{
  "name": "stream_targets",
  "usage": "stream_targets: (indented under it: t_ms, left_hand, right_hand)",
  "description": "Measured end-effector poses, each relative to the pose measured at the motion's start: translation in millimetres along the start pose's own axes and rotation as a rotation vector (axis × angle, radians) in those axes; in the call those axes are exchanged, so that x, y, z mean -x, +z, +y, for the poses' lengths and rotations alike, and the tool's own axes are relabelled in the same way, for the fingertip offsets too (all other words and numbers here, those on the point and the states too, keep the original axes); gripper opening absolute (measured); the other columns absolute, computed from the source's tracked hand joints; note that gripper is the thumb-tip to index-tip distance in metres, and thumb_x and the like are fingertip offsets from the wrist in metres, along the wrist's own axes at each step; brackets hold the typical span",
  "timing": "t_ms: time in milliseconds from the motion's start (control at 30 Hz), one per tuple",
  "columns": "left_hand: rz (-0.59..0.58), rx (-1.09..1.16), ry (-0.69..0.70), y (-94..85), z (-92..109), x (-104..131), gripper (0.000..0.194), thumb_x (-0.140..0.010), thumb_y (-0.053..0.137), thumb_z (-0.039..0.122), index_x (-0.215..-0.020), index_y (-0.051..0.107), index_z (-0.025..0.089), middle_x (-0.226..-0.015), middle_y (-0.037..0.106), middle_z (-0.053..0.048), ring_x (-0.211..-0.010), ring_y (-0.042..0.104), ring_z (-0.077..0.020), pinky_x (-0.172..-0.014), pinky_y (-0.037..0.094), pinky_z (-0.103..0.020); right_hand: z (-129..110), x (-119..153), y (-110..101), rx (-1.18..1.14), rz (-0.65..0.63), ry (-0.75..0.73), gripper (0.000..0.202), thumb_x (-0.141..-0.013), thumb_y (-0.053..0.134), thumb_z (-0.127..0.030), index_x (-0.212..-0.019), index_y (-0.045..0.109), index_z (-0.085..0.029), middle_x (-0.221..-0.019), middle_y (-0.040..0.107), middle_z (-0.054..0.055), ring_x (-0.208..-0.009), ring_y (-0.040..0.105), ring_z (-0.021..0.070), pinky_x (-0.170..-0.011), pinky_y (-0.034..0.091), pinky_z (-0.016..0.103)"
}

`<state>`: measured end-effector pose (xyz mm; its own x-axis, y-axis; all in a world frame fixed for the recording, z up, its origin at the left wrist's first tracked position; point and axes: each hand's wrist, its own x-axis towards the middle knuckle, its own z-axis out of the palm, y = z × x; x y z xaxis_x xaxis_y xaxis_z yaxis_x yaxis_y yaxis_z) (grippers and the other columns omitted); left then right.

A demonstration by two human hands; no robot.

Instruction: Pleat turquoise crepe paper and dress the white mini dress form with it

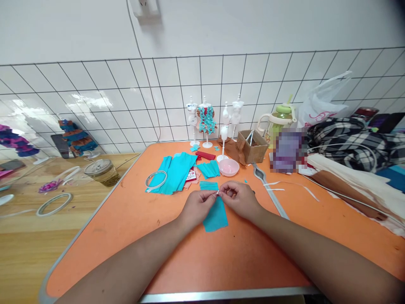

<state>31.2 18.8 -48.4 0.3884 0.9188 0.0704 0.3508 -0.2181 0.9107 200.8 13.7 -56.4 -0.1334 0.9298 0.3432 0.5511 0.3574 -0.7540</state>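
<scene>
From the head camera, the left hand (198, 205) and the right hand (241, 198) meet over the orange counter (240, 249), fingertips almost touching. The fingers (212, 195) of the left hand are pinched nearly closed on a tiny white strip (217, 193), and the right hand's fingers (225, 192) are pinched on the same strip from the other side; what exactly the strip is, is too small to tell. Directly below the fingers, partly covered by both hands, lies a small turquoise rectangle of crepe paper (216, 216), flat on the counter. Just beyond the fingers sits another small turquoise paper piece (209, 185), and farther beyond it a pleated turquoise bundle (209, 169) beside a shallow pink plastic bowl (228, 167). Beyond and to the left of the fingers, a larger folded sheet of turquoise paper (174, 172) carries a clear ring of tape (156, 179) at its near-left edge. Well beyond the fingers, against the white tiled wall, stand small white doll mannequins, one of them wearing a turquoise ruffled dress (206, 120), next to an open brown cardboard box (253, 146). To the right of the fingers, a long grey metal ruler (268, 190) lies at a slant, with thin white paper strips (286, 186) crossing it.
</scene>
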Motion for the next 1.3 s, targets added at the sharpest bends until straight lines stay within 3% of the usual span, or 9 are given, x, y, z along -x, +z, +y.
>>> stream_targets:
  t_ms: [267,567,767,967,1133,1300]
  left_hand:
    - [-0.033,-0.066,0.001,0.3,-1,0,0.033,-0.087,0.046,0.035,-0.081,0.074,0.017,-0.059,0.060,0.004,-0.057,0.048,-0.0125,-0.053,0.033,-0.021]
    - [-0.037,-0.091,0.037,1.2,-2,2,0.031,-0.086,0.047,0.033,-0.081,0.074,0.018,-0.069,0.067,0.002,-0.064,0.056,-0.0153,-0.057,0.039,-0.023]
    - [0.029,0.023,-0.019,0.9,-6,-3,0.026,-0.082,0.052,0.030,-0.087,0.075,0.019,-0.086,0.074,-0.002,-0.084,0.066,-0.0216,-0.073,0.050,-0.029]
    - [0.008,0.087,-0.022,-0.7,-11,-7,0.026,-0.082,0.054,0.032,-0.094,0.074,0.019,-0.101,0.073,-0.005,-0.099,0.066,-0.0223,-0.087,0.049,-0.033]
    - [0.034,0.031,0.053,-2.6,-16,-10,0.026,-0.084,0.053,0.031,-0.094,0.074,0.019,-0.100,0.073,-0.005,-0.096,0.066,-0.0206,-0.086,0.050,-0.032]
    - [0.072,-0.032,0.105,-4.4,-22,-12,0.025,-0.084,0.053,0.030,-0.093,0.074,0.019,-0.098,0.073,-0.005,-0.094,0.066,-0.0196,-0.086,0.051,-0.031]
  right_hand:
    - [-1,2,-2,0.009,-0.014,-0.102,0.013,-0.080,0.060,-0.026,-0.089,0.069,-0.023,-0.076,0.067,0.000,-0.062,0.057,0.0120,-0.057,0.043,0.023]
    - [4,-1,2,-0.056,-0.026,-0.042,0.004,-0.073,0.057,-0.018,-0.072,0.060,-0.020,-0.065,0.059,-0.002,-0.058,0.052,0.0115,-0.054,0.040,0.022]
    - [4,-3,2,-0.224,-0.032,0.066,0.005,-0.078,0.053,-0.023,-0.076,0.055,-0.019,-0.065,0.054,-0.003,-0.057,0.049,0.0103,-0.051,0.039,0.022]
    - [4,-5,0,-0.564,-0.066,0.271,0.018,-0.082,0.051,-0.038,-0.079,0.046,-0.022,-0.062,0.053,-0.005,-0.045,0.047,0.0086,-0.038,0.035,0.019]
    - [1,-20,-27,-0.751,-0.041,0.358,0.027,-0.078,0.057,-0.044,-0.082,0.042,-0.022,-0.092,0.068,0.004,-0.065,0.066,0.0133,-0.047,0.049,0.021]
    - [14,-74,-86,-0.546,0.245,0.211,0.032,-0.065,0.072,-0.040,-0.080,0.053,-0.020,-0.084,0.070,0.005,-0.073,0.067,0.0153,-0.060,0.055,0.025]
